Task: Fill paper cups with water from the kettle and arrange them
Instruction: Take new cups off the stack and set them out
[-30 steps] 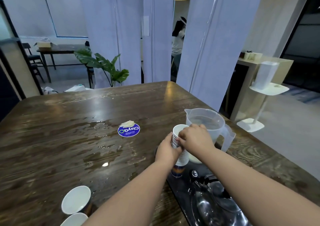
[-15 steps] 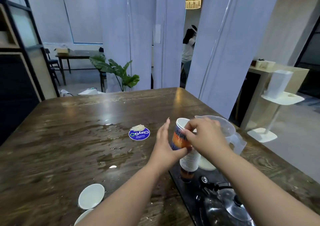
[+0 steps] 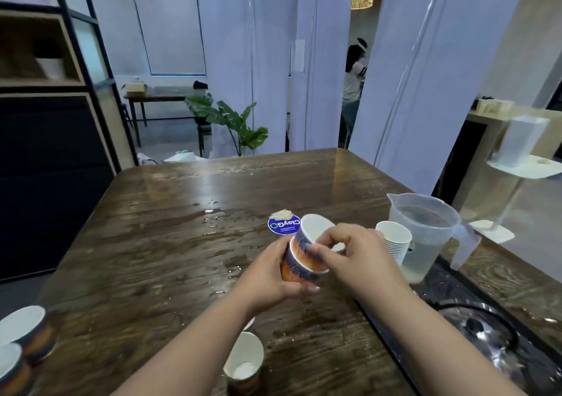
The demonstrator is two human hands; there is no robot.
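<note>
Head view: left hand (image 3: 267, 277) grips the lower of two nested paper cups (image 3: 299, 260), fingers curled round its wall, thumb at its base. Right hand (image 3: 355, 254) pinches the rim of the upper cup (image 3: 313, 231) w/ thumb and curled fingers; upper cup sits tilted, partly out of the lower one. Both cups are held above the wet wooden surface (image 3: 170, 243), roughly mid-surface, apart from it. Stack of cups (image 3: 393, 242) stands upright toward the right edge, just beside a clear plastic pitcher (image 3: 425, 237) w/ water in it; can't tell if they touch. Black tray (image 3: 431, 289) lies along the right edge under the pitcher, and a dark-lidded kettle (image 3: 486, 335) sits on it nearer the front right corner. One open cup (image 3: 244, 362) stands near the front edge, beneath the left forearm. Two more cups (image 3: 21, 341) at the front left corner, close together. Round blue sticker (image 3: 282, 225) lies flat past the held cups, w/ a pale lump on its far rim.
</note>
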